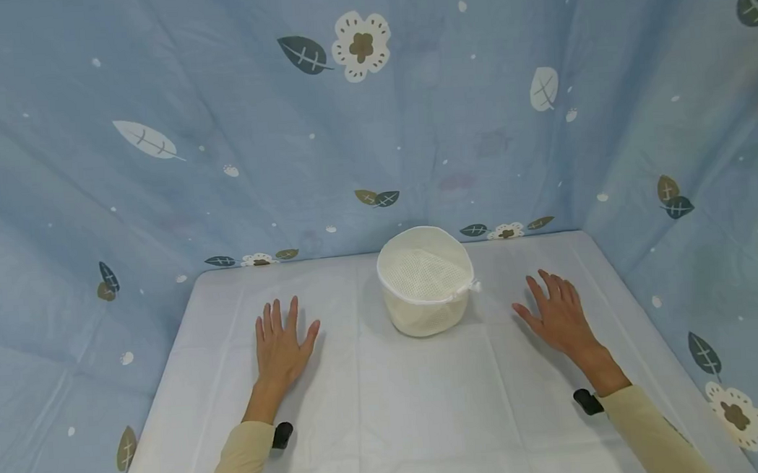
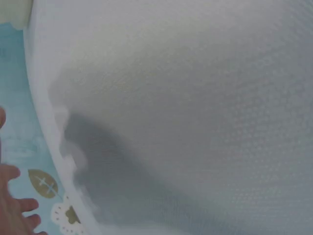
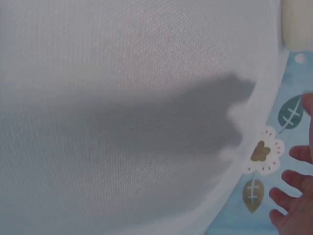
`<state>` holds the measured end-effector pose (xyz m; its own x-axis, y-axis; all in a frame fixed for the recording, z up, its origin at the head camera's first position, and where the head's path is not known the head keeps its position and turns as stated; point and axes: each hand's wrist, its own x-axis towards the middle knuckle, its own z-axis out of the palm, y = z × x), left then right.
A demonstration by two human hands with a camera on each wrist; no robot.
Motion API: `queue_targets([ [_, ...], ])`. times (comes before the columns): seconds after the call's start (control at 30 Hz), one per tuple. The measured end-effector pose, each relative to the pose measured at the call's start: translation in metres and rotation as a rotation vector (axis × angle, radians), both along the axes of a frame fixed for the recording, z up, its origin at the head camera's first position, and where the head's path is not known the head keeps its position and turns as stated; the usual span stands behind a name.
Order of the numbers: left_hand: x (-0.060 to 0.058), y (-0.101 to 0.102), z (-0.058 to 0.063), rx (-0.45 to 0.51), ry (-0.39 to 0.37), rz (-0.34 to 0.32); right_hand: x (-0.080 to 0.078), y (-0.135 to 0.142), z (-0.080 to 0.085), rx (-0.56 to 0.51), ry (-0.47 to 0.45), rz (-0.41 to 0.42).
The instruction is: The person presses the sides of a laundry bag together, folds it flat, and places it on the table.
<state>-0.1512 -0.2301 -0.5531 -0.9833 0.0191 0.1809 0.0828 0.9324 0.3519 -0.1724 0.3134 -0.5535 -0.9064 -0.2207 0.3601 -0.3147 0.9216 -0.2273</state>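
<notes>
A cream mesh laundry bag (image 1: 426, 317) stands upright near the back of the white table, its round mouth facing up. A small white toggle or zip end (image 1: 475, 286) sticks out at the right of its rim. To the bag's left, my left hand (image 1: 282, 354) is spread over the table with straight fingers, holding nothing. On the other side my right hand (image 1: 558, 319) is also spread, fingers apart, nothing in it. Neither hand touches the bag. Each wrist view catches fingers at its edge and a hand's shadow on the white cloth.
A white cloth covers the table (image 1: 428, 407). Blue curtain fabric (image 1: 248, 129) with leaves and flowers hangs behind it and at both sides. A black wrist camera (image 1: 282, 435) shows at the left cuff and another black camera (image 1: 587, 402) at the right.
</notes>
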Motion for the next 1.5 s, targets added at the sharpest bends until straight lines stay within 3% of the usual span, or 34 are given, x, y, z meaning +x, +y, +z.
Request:
queue_targets([
  [0.13,-0.002,0.0,0.0,0.025,0.115,0.002,-0.003,-0.001,0.001,-0.031,0.164,0.066],
  [0.23,-0.003,0.001,0.001,0.02,0.169,0.01,-0.005,-0.002,0.002,-0.042,0.212,0.084],
  [0.87,-0.009,0.015,0.018,0.083,0.224,0.011,-0.013,-0.008,0.018,-0.088,0.207,0.092],
  [1.27,-0.013,0.028,0.028,0.119,0.202,0.008,-0.018,-0.017,0.031,-0.13,0.197,0.089],
  [1.5,-0.017,0.036,0.03,0.134,0.251,-0.01,-0.022,-0.023,0.036,-0.139,0.21,0.102],
])
